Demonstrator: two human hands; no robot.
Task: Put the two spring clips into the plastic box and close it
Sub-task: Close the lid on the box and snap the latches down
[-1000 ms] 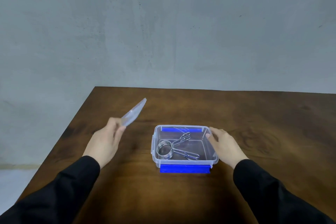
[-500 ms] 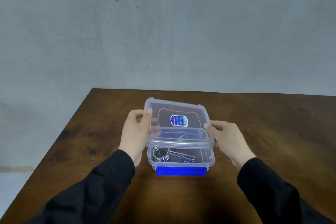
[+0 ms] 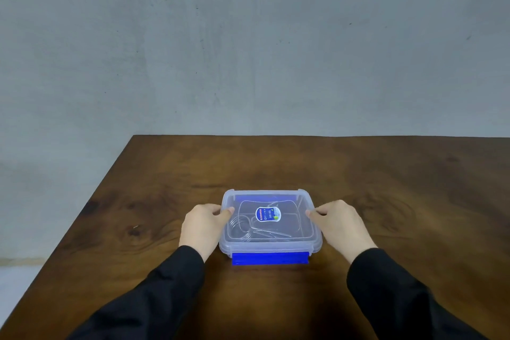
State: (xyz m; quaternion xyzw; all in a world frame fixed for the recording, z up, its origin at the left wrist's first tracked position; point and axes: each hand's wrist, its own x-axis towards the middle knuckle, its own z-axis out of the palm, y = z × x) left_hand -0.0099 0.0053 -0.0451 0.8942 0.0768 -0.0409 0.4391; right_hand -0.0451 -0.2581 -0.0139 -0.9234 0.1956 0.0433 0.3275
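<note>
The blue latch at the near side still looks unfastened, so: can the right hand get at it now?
Probably yes: the blue latch juts out uncovered, close to the right hand on the lid.

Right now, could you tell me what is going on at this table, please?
A person is closing a clear plastic box on the wooden table. The lid lies on top, with the left hand and right hand at its two sides. The spring clips show through inside. The blue latch at the near edge is not yet folded up.
</note>
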